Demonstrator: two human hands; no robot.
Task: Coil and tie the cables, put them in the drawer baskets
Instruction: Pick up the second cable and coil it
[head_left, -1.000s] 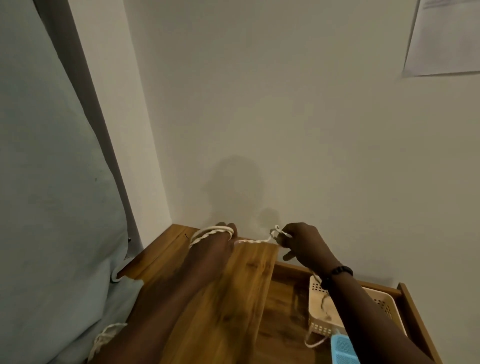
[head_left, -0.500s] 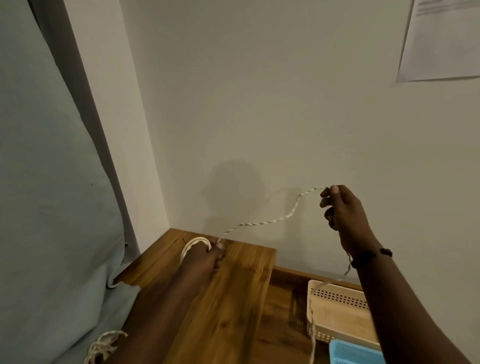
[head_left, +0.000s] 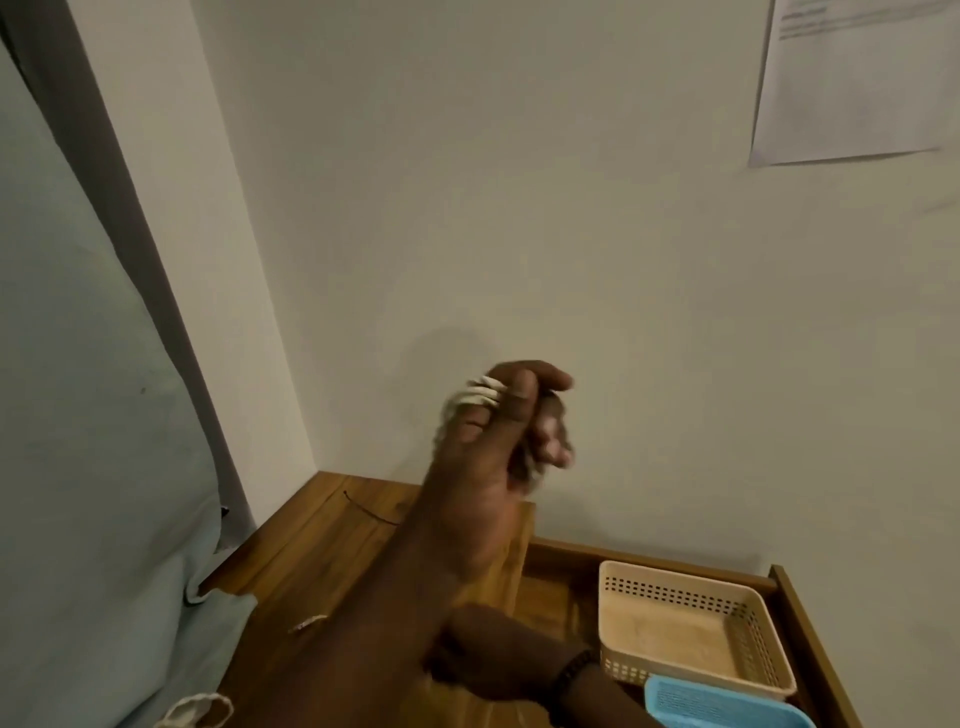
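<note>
Cable (head_left: 480, 396), pale loops round fingers

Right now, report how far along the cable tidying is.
Done: nothing stored that I can see; the beige basket looks empty. In hand: the left hand grips the white cable, coiled round its fingers, with no tie visible. Left: tie it, basket it, then the loose cable at lower left.

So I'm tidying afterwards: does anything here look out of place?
A short white cord scrap lies loose on the wooden cabinet top, and a white cord loop sits by the pale blue cloth. Neither is in the empty beige plastic basket.
</note>
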